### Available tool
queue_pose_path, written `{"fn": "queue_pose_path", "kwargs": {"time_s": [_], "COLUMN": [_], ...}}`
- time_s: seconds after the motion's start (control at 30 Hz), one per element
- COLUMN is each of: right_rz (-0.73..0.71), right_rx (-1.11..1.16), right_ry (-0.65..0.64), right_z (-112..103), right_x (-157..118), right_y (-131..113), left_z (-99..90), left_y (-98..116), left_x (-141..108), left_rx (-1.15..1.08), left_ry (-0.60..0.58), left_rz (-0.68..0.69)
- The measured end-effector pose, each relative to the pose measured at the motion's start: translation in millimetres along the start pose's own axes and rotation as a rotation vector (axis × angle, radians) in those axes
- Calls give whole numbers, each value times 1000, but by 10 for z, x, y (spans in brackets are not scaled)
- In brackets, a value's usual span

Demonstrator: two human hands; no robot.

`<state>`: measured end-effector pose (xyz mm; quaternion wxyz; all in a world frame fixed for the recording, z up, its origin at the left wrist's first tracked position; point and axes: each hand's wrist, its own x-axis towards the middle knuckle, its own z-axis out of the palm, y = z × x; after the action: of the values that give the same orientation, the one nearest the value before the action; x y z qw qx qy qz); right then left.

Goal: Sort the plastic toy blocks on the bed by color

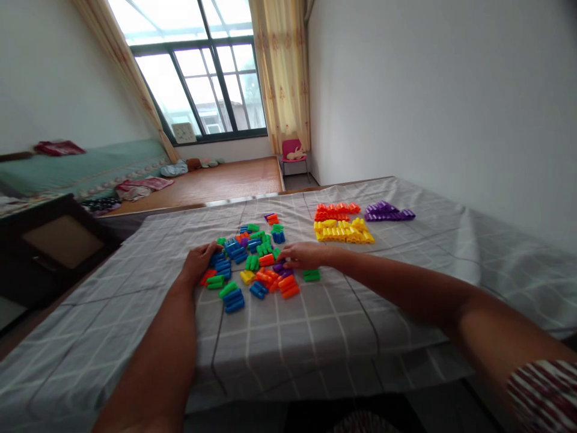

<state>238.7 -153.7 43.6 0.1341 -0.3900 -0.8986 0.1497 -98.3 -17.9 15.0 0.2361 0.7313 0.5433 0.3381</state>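
Observation:
A mixed pile of plastic toy blocks, shaped like joined tubes, lies on the checked cloth in blue, green, orange, purple and yellow. At the pile's left edge, my left hand point(199, 262) rests against blue blocks point(220, 264), its fingers stretched out over them. My right hand point(305, 255) reaches into the pile from the right. Its fingers are apart, just above a purple block point(285, 272) and beside an orange block point(267, 260). Nearer me lie an orange block point(289, 287) and a blue block point(234, 300). A green block point(311, 275) sits apart, below my right wrist.
Sorted groups stand at the back right: red-orange blocks point(336, 211), yellow blocks point(345, 231) and purple blocks point(387, 211). The grey checked cloth point(288, 343) covers the table. Beyond are a wooden bed platform point(225, 181), a pink chair point(292, 146) and a dark cabinet point(40, 252).

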Motion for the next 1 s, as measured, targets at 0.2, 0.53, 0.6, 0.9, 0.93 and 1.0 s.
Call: {"fn": "queue_pose_path", "kwargs": {"time_s": [0.2, 0.53, 0.6, 0.9, 0.93, 1.0], "right_rz": [255, 245, 274, 824, 920, 1091], "right_rx": [268, 916, 969, 575, 446, 204], "right_ry": [-33, 347, 540, 1354, 1389, 1387], "right_z": [160, -180, -437, -910, -880, -821], "right_x": [273, -300, -623, -2321, -2464, -2672], "right_y": [88, 415, 623, 1747, 1831, 1947], "left_z": [-14, -45, -47, -81, -83, -85], "left_y": [49, 105, 85, 52, 51, 38], "left_x": [-23, -40, -26, 23, 24, 28], "left_rx": [-16, -5, 4, 89, 93, 99], "left_ry": [1, -8, -11, -14, -15, -14], "left_rz": [-3, -19, -25, -8, -9, -10]}}
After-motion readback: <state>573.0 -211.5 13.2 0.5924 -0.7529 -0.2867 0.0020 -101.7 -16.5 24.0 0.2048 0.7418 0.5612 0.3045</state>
